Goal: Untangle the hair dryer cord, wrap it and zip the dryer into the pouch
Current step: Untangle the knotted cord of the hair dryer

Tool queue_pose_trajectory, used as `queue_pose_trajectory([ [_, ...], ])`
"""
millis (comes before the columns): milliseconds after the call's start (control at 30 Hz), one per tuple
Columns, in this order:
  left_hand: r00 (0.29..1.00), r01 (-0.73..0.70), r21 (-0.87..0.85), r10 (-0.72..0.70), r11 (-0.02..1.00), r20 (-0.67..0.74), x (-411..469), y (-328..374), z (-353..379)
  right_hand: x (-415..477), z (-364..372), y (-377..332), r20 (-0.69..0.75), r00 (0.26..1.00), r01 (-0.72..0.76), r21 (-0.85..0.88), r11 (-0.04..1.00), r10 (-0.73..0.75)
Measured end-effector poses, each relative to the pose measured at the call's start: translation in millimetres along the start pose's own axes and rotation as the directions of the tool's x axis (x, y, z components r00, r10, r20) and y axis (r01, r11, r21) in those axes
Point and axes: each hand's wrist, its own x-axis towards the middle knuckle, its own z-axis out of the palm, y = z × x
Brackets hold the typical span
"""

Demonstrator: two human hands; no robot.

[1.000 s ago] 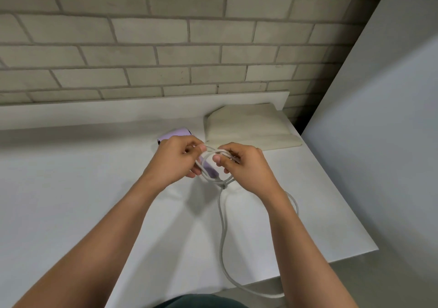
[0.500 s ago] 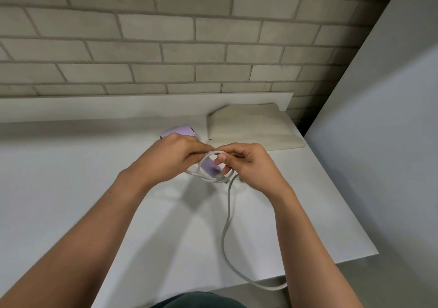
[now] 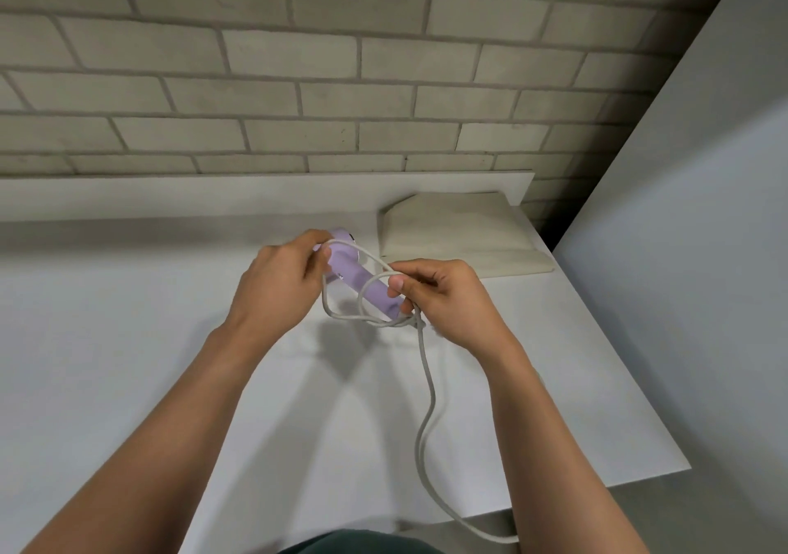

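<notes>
Both hands, left hand (image 3: 279,282) and right hand (image 3: 443,297), pinch the cord (image 3: 426,391) and have spread its loops wider over the lilac dryer (image 3: 362,280) on the table (image 3: 128,340) (pouch (image 3: 460,233) waits far right), so untangling's progressing.

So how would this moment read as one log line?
step: untangling cord | left hand: holds loop | right hand: holds loop | dryer: on table | pouch: untouched
</notes>
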Motion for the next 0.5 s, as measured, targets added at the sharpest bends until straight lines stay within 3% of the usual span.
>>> queue_pose_trajectory([
  [100,0.978,-0.206,0.069,0.203,0.976,0.046,2,1,-2,1,0,-1,0.055,0.998,0.02,-0.039,0.999,-0.018],
  [200,0.884,-0.461,0.112,0.444,0.881,0.148,9,5,1,2,3,-2,0.057,0.996,0.077,-0.074,0.994,-0.073],
  [267,0.845,-0.536,0.204,0.519,0.82,0.131,11,8,7,2,5,0,0.035,0.996,0.087,-0.065,0.994,-0.085],
  [333,0.837,-0.538,0.298,0.541,0.788,0.082,10,15,9,1,7,4,-0.015,0.998,0.065,-0.023,0.998,-0.065],
  [400,0.872,-0.462,0.325,0.49,0.825,-0.006,6,20,9,-1,9,9,-0.053,0.998,0.022,0.044,0.999,-0.02],
  [500,0.974,-0.167,0.159,0.188,0.973,-0.129,4,19,2,-4,14,17,-0.093,0.994,-0.043,0.08,0.996,0.05],
])
